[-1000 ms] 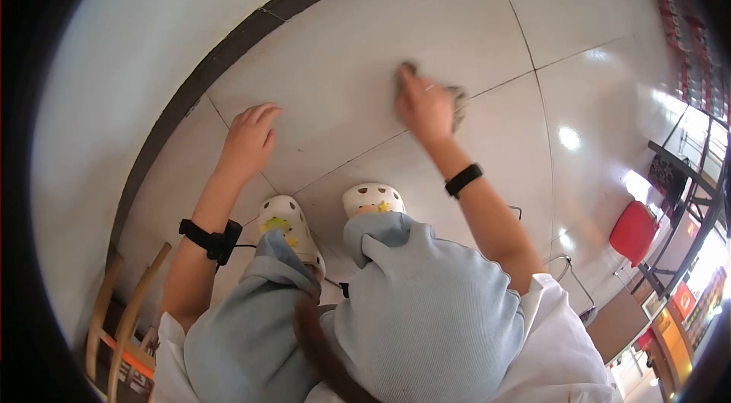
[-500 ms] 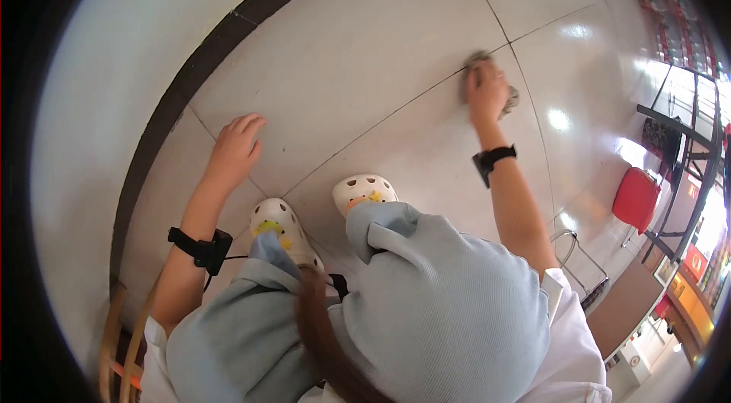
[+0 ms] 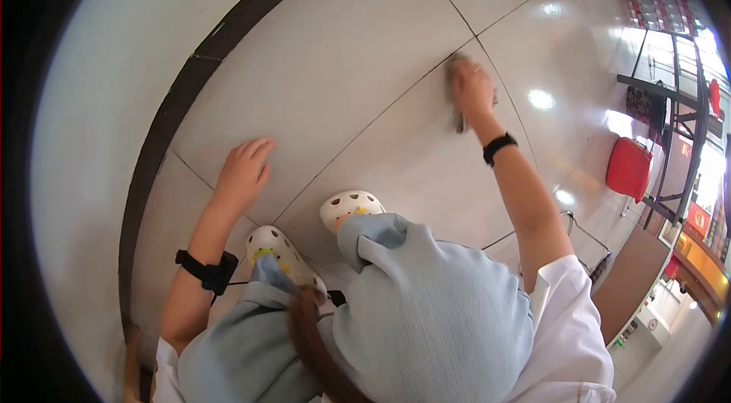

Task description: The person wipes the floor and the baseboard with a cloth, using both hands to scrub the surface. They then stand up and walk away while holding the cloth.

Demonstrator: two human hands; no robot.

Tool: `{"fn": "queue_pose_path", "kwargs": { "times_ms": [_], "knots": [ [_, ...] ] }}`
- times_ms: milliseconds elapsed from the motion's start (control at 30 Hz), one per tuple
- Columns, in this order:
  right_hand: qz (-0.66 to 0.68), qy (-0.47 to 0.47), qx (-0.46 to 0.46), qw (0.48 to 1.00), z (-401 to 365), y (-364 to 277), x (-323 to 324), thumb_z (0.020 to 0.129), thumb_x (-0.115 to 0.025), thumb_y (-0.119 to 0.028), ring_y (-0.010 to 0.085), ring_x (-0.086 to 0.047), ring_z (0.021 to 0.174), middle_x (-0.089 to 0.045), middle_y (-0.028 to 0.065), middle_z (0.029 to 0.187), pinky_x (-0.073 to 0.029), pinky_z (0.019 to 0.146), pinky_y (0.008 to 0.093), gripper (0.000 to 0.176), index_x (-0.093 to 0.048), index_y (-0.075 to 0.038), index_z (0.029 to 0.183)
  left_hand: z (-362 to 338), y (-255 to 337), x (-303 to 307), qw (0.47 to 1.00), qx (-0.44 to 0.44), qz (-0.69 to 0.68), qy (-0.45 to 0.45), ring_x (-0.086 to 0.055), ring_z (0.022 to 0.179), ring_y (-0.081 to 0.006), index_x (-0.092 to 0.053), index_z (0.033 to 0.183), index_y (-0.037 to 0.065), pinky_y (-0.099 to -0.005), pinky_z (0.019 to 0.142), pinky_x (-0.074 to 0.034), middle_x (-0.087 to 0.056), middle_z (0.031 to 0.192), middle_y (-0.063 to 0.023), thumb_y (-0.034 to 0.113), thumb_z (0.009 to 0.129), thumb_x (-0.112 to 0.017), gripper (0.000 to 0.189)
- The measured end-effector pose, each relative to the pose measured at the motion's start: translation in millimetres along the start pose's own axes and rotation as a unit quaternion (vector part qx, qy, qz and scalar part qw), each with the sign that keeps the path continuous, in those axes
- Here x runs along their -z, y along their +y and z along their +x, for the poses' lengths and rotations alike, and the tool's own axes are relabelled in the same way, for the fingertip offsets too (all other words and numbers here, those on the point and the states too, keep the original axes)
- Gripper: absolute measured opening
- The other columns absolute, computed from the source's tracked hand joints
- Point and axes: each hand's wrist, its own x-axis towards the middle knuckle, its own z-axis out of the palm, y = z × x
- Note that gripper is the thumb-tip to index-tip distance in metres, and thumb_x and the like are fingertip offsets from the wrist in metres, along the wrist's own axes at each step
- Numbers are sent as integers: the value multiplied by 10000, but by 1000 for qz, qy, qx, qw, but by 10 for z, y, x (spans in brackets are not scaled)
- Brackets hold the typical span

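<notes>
Pale floor (image 3: 327,91) is edged by a dark border (image 3: 181,87) at ten o'clock. Near two o'clock, a cloth (image 3: 455,61) is held against it, bunched beneath the curled, slightly blurred fingers of the right hand (image 3: 474,91). At nine, the left hand (image 3: 244,172) is held empty, fingers close together, thumb apart. White shoes (image 3: 352,207) are seen around six and seven.

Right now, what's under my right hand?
Under your right hand is a greyish cloth, blurred, with parts showing past the hand, over the pale tiled floor. Your hand covers the cloth's middle, so that part and whatever floor lies beneath can't be seen.
</notes>
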Motion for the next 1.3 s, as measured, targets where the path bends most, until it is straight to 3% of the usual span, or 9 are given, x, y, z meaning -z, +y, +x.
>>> {"fn": "queue_pose_path", "kwargs": {
  "times_ms": [233,400,533,767,900,967,1000,1233,1300],
  "knots": [
    [-15,42,113,993,-10,-158,5,781,-570,-134,248,-576,862,-616,55,936,-460,729,381,141,-587,-93,915,7,-17,-38,1000,11,-5,-25,-433,1178,-289,-532,1145,27,-410,988,-340,-485,1250,-127,63,799,-534,348],
    [-78,109,-26,991,327,31,-38,771,-579,-124,233,-576,876,-611,43,953,-454,716,373,145,-606,-89,909,-6,15,-37,998,-7,59,-8,-333,1287,-286,-496,1220,25,-424,1060,-264,-378,1377,-142,68,801,-522,422],
    [4,34,134,990,-126,-235,119,790,-551,-129,269,-580,810,-615,86,899,-456,686,405,109,-587,-92,886,-16,-90,-92,992,-22,116,-39,-297,1323,-262,-476,1255,24,-426,1085,-230,-337,1417,-141,75,802,-511,456],
    [-117,-11,-84,990,263,-84,134,764,-564,-141,278,-588,781,-598,115,830,-470,654,410,77,-573,-96,825,1,-63,-75,987,-36,151,-44,-327,1312,-236,-487,1251,24,-430,1084,-231,-375,1399,-127,74,799,-513,456],
    [0,-1,181,984,-27,-183,161,748,-591,-125,236,-595,822,-602,81,874,-468,670,366,112,-599,-107,858,9,-111,-86,987,-42,147,-48,-329,1312,-226,-493,1247,27,-426,1082,-233,-372,1403,-120,85,802,-517,449],
    [-27,-43,-51,997,227,-91,180,748,-598,-87,275,-578,862,-609,97,887,-462,725,395,149,-611,-79,896,8,-114,-83,987,-36,145,-54,-331,1311,-223,-496,1245,28,-423,1082,-233,-370,1405,-116,89,804,-518,445],
    [-21,126,14,992,321,-78,139,755,-594,-96,297,-577,820,-602,114,838,-455,687,428,97,-591,-68,847,-15,-100,-94,987,-34,146,-53,-331,1312,-221,-497,1244,28,-423,1082,-233,-369,1407,-114,90,805,-517,444],
    [-19,-45,105,993,-55,-191,203,766,-589,-124,259,-583,840,-618,60,922,-464,673,390,82,-609,-105,843,7,-88,-58,989,-26,129,-69,-306,1326,-240,-477,1261,18,-427,1087,-216,-334,1428,-121,81,810,-511,457],
    [-32,-7,-131,991,250,-58,191,780,-579,-130,256,-585,840,-616,61,928,-466,683,389,95,-620,-107,863,3,-97,-67,989,-24,128,-65,-301,1329,-238,-476,1261,19,-427,1087,-216,-330,1431,-120,80,810,-512,457]
  ]
}}
